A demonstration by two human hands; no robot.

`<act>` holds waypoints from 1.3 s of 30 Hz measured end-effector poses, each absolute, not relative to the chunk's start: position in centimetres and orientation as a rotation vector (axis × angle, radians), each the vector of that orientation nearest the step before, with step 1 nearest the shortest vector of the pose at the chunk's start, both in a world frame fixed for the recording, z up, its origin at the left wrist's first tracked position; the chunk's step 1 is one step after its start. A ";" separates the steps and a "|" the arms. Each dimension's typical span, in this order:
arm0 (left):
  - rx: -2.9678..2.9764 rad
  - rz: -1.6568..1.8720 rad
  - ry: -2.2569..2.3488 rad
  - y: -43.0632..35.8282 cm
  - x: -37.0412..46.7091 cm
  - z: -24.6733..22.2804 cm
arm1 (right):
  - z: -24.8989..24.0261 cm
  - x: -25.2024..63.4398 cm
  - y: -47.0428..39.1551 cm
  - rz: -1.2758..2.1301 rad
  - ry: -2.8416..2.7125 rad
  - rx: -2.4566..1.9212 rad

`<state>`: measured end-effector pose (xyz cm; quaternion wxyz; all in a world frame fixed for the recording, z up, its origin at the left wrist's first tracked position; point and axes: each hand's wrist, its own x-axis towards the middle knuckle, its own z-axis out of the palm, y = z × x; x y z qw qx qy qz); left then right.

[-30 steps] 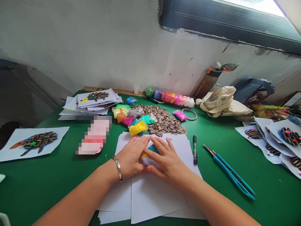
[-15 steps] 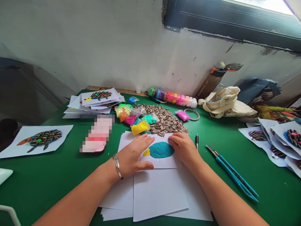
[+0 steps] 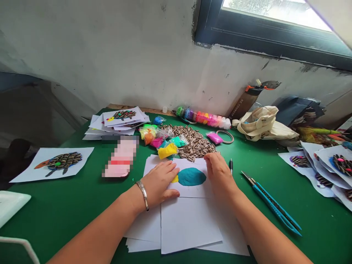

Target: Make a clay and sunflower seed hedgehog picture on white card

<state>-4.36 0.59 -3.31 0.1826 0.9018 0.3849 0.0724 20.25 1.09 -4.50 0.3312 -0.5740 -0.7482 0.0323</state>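
Observation:
A flattened blue oval of modelling clay [image 3: 191,176] lies on a small white sheet of paper [image 3: 189,192], with faint pencil lines below it. At its left end, a yellow clay piece [image 3: 175,179] is partly covered by my left hand [image 3: 160,180]. That hand rests on the sheet's left side, fingers stretched out and thumb apart. My right hand [image 3: 220,174] is closed at the sheet's upper right corner, thumb and forefinger together on the paper edge. Under the sheet are larger loose white papers [image 3: 189,227].
Sunflower seeds [image 3: 196,143] are heaped behind the papers beside bagged clay [image 3: 168,150]. A pen [image 3: 231,165] and a blue utility knife [image 3: 272,203] lie to the right. Finished seed pictures [image 3: 59,163] and a pink phone-like item [image 3: 121,157] are left; a cloth bag [image 3: 264,123] stands behind.
My left hand has shifted over the yellow clay, covering more of it. My right hand has drawn slightly right, away from the blue clay. The head view has tilted up a little.

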 end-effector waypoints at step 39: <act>2.549 0.050 1.207 -1.8 -5.7 -3.7 | -3.8 13.9 -1.2 0.425 -2.380 -1.118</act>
